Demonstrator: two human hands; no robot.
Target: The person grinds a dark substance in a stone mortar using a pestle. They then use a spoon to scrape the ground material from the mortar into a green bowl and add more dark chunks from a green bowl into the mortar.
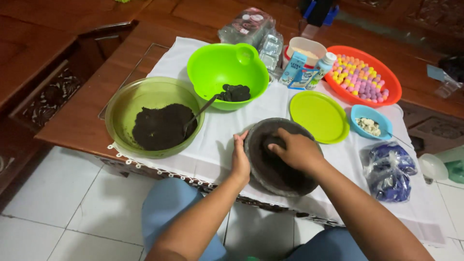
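A dark stone mortar [270, 176] sits on the white cloth at the near table edge. My left hand [240, 157] grips its left rim. My right hand [296, 151] is inside the bowl, closed around a dark stone pestle [273, 141] whose tip shows just left of my fingers. Dark powder coats the mortar's inside.
An olive-green bowl [123, 104] holds dark crumbs and a spoon [199, 113]. Behind it is a bright green bowl [215, 65] with dark pieces. A green plate [319, 116], small blue bowl [373, 116], orange tray [391, 79] of coloured balls, cartons, and a blue-filled plastic bag [389, 171] stand to the right.
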